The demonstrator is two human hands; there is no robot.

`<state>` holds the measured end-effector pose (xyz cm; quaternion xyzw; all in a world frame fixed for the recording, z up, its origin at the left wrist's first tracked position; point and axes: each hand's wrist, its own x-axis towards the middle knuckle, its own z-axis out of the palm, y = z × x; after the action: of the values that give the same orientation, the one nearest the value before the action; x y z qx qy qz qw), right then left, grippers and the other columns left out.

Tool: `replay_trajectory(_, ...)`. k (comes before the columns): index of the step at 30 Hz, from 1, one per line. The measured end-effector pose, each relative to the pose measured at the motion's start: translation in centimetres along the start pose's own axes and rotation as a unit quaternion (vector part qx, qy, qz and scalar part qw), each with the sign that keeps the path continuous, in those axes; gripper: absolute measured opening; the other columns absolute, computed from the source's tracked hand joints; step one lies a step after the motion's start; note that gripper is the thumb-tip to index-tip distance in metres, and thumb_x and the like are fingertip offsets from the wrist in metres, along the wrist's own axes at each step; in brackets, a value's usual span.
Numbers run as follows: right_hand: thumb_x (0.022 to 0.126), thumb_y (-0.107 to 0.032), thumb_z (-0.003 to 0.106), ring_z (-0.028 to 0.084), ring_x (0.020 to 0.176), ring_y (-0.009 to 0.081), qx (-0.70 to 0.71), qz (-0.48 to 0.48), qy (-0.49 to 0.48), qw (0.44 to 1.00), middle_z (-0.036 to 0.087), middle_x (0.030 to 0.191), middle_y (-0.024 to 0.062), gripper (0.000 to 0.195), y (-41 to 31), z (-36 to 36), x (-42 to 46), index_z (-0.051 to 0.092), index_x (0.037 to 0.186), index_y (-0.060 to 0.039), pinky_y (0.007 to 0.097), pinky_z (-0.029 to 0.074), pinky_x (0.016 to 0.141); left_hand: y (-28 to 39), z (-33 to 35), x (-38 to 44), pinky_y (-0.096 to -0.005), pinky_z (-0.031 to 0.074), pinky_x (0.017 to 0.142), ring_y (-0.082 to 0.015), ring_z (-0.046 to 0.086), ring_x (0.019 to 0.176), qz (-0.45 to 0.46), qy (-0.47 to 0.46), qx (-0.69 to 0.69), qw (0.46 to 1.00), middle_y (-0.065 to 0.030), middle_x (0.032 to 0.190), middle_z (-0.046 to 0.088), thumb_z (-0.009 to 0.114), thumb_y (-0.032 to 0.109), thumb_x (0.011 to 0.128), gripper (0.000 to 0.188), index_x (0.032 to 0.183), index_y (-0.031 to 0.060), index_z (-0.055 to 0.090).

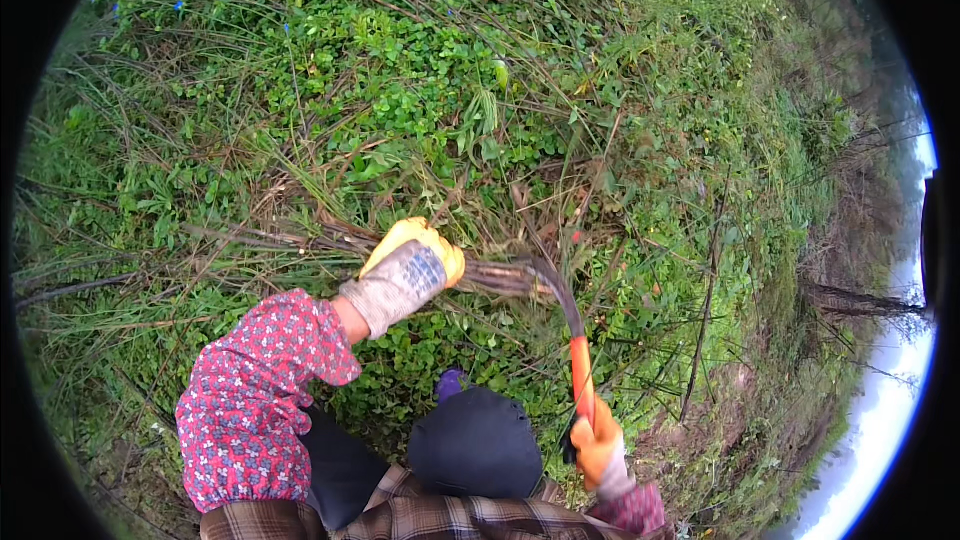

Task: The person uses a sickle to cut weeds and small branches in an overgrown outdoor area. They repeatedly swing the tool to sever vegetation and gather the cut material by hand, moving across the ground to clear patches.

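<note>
My left hand, in a yellow-coated work glove, is closed round a bundle of dry brown stalks. The stalks stick out on both sides of the fist, with longer stems and grass trailing to the left. In my right hand, also gloved, is the orange handle of a sickle. Its dark curved blade reaches up and to the left, across the right-hand end of the bundle. Whether the blade's edge touches the stalks cannot be told.
Low leafy plants and tangled grass surround the hands. Thin dark stems stand to the right, with brush and a dark trunk farther off. My bent knee and a purple shoe tip are below the bundle.
</note>
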<state>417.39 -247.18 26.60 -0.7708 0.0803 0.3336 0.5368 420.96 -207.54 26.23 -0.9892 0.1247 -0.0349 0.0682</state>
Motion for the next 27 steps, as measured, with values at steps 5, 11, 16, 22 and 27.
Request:
replay_trajectory(5,0.09,-0.02,0.06,0.054,0.059,0.0089,0.005,-0.014,-0.023,1.0,0.054,0.073,-0.0001,0.046,-2.8,-0.3,-2.8,0.047,0.128,0.0014,0.0232,0.042,0.05,0.6,0.8,-3.0,-0.0341,0.048,0.066,-0.0184,0.056,0.054,0.023,0.018,0.148,0.989,0.0013,0.051,0.049,0.058,0.013,0.071,0.014,0.064,0.0157,0.047)
replay_trajectory(11,0.09,-0.017,0.057,0.052,0.057,0.0072,0.182,-0.116,0.018,0.976,0.052,0.071,-0.0029,0.044,-8.2,5.6,5.8,0.047,0.129,0.0005,0.0214,0.042,0.051,-4.1,-7.7,-11.0,-0.0358,0.046,0.069,-0.0243,0.059,0.066,-0.188,-0.115,0.045,0.974,-0.0058,0.064,0.056,0.065,0.014,0.064,0.017,0.077,0.012,0.053)
replay_trajectory(16,0.089,0.0,0.051,0.044,0.071,0.004,0.173,-0.148,-0.041,0.973,0.048,0.092,-0.0043,0.044,-9.6,7.6,8.4,0.044,0.132,-0.0008,0.018,0.038,0.062,-2.6,-9.2,-19.3,-0.0441,0.045,0.075,-0.0352,0.059,0.076,-0.319,-0.099,-0.148,0.931,-0.0159,0.077,0.061,0.072,0.014,0.064,0.036,0.095,0.004,0.057)
replay_trajectory(22,0.093,-0.006,0.054,0.045,0.07,0.0042,0.164,-0.133,-0.083,0.974,0.049,0.087,-0.0049,0.042,-9.2,8.8,9.5,0.043,0.133,-0.0023,0.0187,0.039,0.061,-5.7,-15.2,-40.1,-0.0471,0.046,0.073,-0.042,0.058,0.079,-0.622,-0.092,0.068,0.774,-0.0209,0.085,0.062,0.069,0.007,0.073,0.032,0.103,0.0001,0.058)
replay_trajectory(27,0.095,-0.009,0.051,0.041,0.06,0.0036,0.151,-0.151,-0.092,0.973,0.044,0.075,-0.0065,0.038,-9.1,10.2,11.2,0.044,0.132,-0.0055,0.019,0.034,0.053,3.4,-23.4,-58.6,-0.0401,0.048,0.084,-0.0379,0.061,0.093,-0.754,-0.264,0.239,0.553,-0.0216,0.108,0.063,0.065,0.012,0.079,0.052,0.128,0.0021,0.049)
